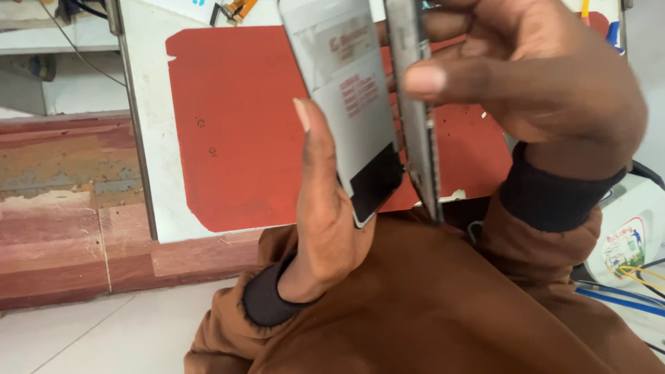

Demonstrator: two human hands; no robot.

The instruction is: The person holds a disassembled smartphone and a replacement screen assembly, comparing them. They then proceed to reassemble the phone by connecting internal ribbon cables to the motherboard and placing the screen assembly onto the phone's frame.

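Observation:
My left hand (325, 208) grips a flat phone screen panel (350, 104) from its lower edge; the panel is pale grey with a dark patch at its bottom corner and tilts up toward the top of the view. My right hand (526, 76) holds a thin grey phone frame (415, 118) edge-on, thumb pressed on its side. The panel and the frame stand close together, almost parallel, with a narrow gap between them. Both arms wear brown sleeves with dark cuffs.
A red mat (235, 131) lies on a white board (149, 138) behind the hands. Reddish stone steps (62, 228) run along the left. A white device (634, 235) with coloured cables sits at the right edge. Pale floor tiles (97, 332) are at the lower left.

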